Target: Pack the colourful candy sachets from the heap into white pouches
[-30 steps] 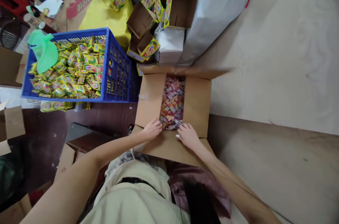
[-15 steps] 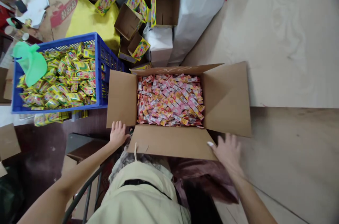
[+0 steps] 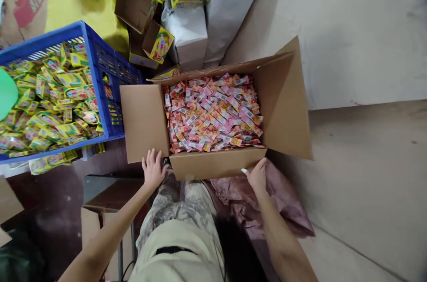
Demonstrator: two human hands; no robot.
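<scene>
An opened cardboard box (image 3: 282, 104) is filled with small pink, orange and red wrapped packets (image 3: 213, 115). My left hand (image 3: 154, 171) touches the lower corner of the box's left flap (image 3: 145, 124), its fingers spread. At the right end of the near flap (image 3: 213, 165) is my right hand (image 3: 257, 177). Its thumb lies over the flap while the other fingers go round the corner, partly hidden behind the cardboard. The right flap stands outward, and the far flap shows only as a thin edge.
Left of the box, a blue plastic crate (image 3: 96, 57) holds yellow-green packets, with a green object (image 3: 7, 93) on them. Empty printed cartons (image 3: 135, 2) and white wrapped bundles (image 3: 188, 28) stand behind. Brownish-pink sheeting (image 3: 283, 197) lies near my legs; pale boards (image 3: 360, 42) extend right.
My right hand has moved left and in onto the near flap's corner, and that flap is tilted more steeply. My left hand stays by the left flap. The view has shifted closer.
</scene>
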